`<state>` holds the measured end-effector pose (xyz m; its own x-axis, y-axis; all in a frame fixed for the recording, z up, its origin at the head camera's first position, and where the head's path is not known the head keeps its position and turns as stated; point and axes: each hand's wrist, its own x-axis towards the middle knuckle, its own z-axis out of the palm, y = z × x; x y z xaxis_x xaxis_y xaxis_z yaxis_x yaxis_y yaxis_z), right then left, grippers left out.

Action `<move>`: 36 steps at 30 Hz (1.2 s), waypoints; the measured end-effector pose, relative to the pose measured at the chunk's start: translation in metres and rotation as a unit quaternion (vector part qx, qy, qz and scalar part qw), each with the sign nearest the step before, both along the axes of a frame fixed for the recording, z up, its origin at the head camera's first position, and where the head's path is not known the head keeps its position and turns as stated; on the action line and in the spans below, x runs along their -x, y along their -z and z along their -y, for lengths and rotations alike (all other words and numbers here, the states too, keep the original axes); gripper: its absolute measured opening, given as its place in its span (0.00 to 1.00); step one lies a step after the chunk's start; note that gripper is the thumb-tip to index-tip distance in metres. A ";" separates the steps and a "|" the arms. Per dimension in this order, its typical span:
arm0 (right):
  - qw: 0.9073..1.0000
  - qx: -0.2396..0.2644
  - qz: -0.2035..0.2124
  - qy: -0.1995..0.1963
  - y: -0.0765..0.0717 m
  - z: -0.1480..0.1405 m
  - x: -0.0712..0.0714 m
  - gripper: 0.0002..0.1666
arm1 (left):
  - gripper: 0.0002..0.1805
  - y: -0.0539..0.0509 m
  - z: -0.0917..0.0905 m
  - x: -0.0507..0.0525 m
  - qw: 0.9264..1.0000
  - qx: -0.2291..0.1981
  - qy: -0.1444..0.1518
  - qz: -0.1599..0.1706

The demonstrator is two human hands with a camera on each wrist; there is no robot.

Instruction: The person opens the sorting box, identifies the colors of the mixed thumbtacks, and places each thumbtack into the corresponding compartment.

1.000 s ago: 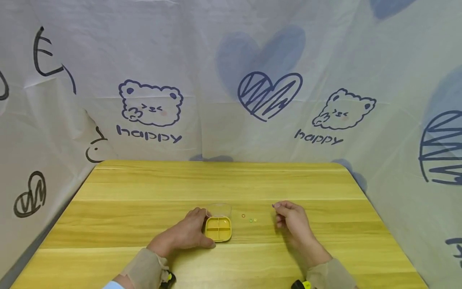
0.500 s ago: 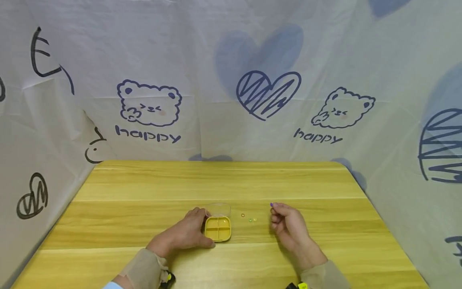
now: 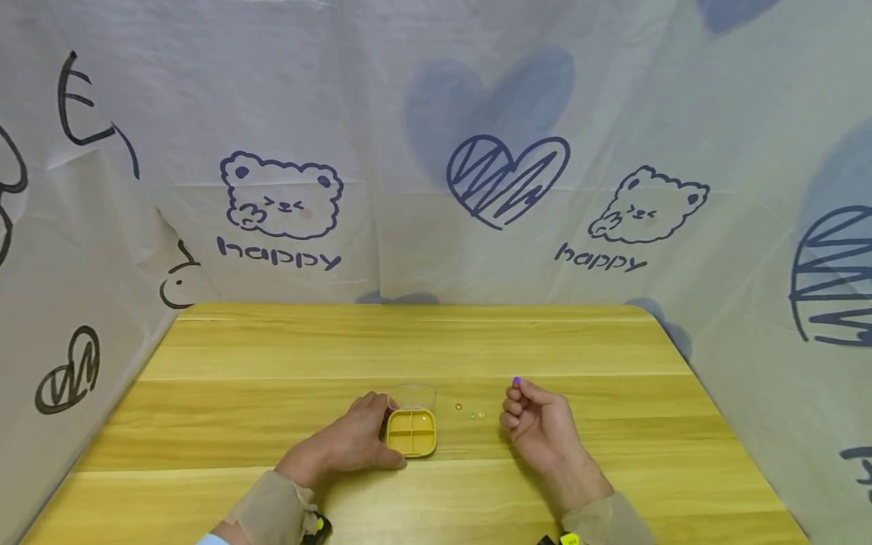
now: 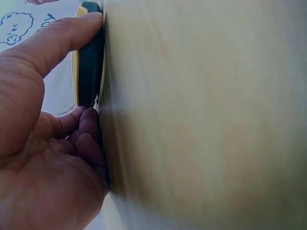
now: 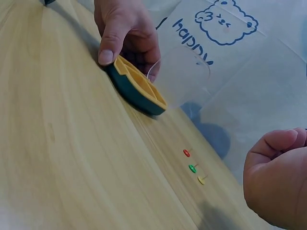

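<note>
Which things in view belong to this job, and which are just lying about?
Probably the job's:
divided yellow box, gripped by the left hand
clear lid
purple piece, pinched by the right hand
red tack, green tack, yellow tack

Just surroundings:
wooden tabletop
printed sheet

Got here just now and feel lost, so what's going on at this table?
A person's left hand holds a yellow-and-green compartment box on the table, its clear lid open. The right hand pinches a small purple piece, perhaps a pin, above the table. A red pin, a green pin and a yellow pin lie between the box and that hand.
</note>
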<state>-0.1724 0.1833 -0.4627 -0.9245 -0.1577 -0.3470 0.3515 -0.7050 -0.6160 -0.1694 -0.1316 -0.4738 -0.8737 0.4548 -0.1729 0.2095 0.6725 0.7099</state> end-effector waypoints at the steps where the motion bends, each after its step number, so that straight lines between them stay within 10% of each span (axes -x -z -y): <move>1: 1.000 0.008 -0.005 -0.004 0.000 0.000 0.000 0.16 | 0.38 0.000 0.000 0.000 1.000 0.000 0.001 0.000; 36: 0.979 0.197 -0.024 -0.042 0.006 0.002 -0.001 0.17 | 0.39 0.004 0.001 0.001 1.000 -0.002 0.002 -0.011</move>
